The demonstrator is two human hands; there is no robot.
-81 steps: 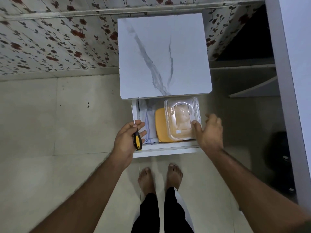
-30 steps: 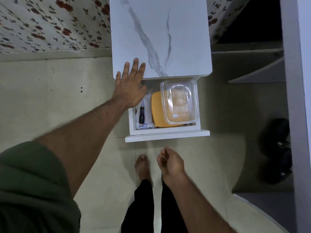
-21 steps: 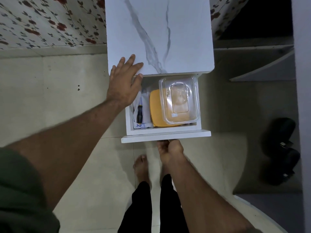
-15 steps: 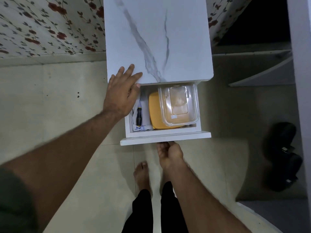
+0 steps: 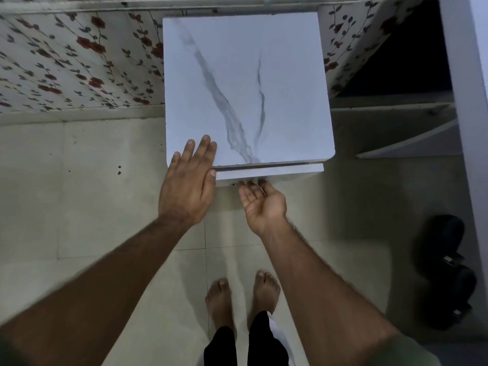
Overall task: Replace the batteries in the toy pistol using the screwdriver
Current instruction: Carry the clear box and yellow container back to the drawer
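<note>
1 cabinet (image 5: pixel 245 85), 1 drawer (image 5: pixel 269 173), 2 hands, 2 bare feet, 2 black sandals.

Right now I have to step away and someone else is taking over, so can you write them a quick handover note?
Left hand: empty, flat on the front left corner of the marble-top cabinet.
Right hand: empty, palm up, fingertips under the drawer front.
Drawer: almost shut, only a thin gap shows.
Screwdriver: out of sight; it lay inside the drawer a moment ago.
Toy pistol and batteries: not in view, so the battery swap cannot be confirmed.
Left: push the drawer fully closed.
</note>
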